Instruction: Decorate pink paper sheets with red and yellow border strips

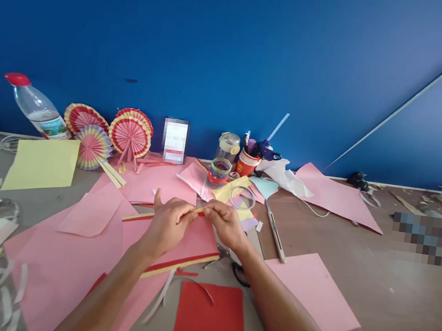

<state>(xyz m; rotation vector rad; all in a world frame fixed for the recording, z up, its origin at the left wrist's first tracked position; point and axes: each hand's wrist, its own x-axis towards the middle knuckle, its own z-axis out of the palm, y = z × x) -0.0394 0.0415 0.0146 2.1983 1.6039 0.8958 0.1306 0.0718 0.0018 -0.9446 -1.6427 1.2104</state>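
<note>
A pink sheet of paper [198, 239] with red and yellow strips along two edges lies in front of me. My left hand [169, 223] pinches its far edge between thumb and fingers. Close beside it, my right hand [224, 222] pinches the same strip-lined edge, and the fingertips almost meet. The near edge shows a red strip with a yellow one below it. Under my left forearm spreads a larger pink sheet [66, 270]. A red sheet [207, 322] lies nearer to me, between my forearms.
Folded paper fans [130, 133] stand at the back left beside a tilted bottle [43, 110]. A phone [175, 141] leans on the blue wall. A tape stack [219, 173], a red cup of pens [247, 162] and a utility knife [276, 232] lie rightward; scissors [241, 274] sit under my right wrist.
</note>
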